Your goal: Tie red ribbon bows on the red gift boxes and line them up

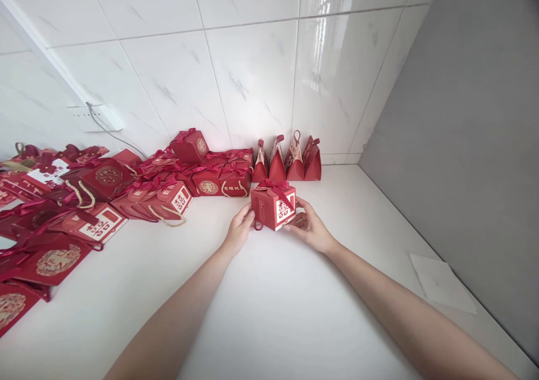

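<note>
Between my two hands is a red gift box (265, 210) with a ribbon bow on its lid and a white label with a red character on one face. My left hand (241, 228) has its fingers against the box's left side. On the right side, my right hand (312, 227) grips it with the thumb near the lower front edge and fingers behind. A dark red loop handle hangs at the box's lower left. Just behind it stand several pointed red boxes (298, 166) in a row by the wall.
Many red gift boxes (101, 178) with ribbons and cord handles crowd the left side of the white table (269, 312). One box (191, 146) sits stacked on others. A white paper (442, 282) lies at the right, beside a grey panel (471, 116). A cable (105, 128) runs from a wall socket.
</note>
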`<action>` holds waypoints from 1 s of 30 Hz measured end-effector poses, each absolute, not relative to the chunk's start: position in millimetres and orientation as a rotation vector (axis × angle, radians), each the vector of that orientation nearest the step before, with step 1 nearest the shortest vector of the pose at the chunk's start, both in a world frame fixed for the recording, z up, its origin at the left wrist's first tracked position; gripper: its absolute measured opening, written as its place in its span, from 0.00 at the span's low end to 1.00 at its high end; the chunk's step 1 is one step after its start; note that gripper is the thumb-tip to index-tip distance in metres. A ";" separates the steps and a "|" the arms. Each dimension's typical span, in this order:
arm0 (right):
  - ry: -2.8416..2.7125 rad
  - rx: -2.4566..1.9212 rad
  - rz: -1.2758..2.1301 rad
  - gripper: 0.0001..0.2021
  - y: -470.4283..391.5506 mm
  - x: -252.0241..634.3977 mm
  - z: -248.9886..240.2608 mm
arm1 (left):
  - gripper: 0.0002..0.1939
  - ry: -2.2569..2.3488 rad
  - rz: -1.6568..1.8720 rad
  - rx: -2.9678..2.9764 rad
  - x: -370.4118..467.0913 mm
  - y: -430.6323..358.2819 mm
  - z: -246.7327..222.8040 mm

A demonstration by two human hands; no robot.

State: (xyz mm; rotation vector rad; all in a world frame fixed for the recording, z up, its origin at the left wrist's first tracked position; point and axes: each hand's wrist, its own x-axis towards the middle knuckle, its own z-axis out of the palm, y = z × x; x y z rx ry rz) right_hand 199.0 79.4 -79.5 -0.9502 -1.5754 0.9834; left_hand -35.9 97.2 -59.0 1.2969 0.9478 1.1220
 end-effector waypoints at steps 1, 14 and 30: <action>-1.556 -0.939 0.964 0.37 78.1 197.7 -79.9 | 0.32 0.914 1.128 1.292 -36.1 96.5 -58.7; -1.639 -0.764 1.231 0.32 70.7 196.6 -70.4 | 0.33 0.799 0.850 1.222 -46.4 100.3 -53.7; -1.611 -1.018 0.859 0.38 75.7 190.6 -83.2 | 0.30 0.931 1.165 1.280 -34.3 98.5 -58.9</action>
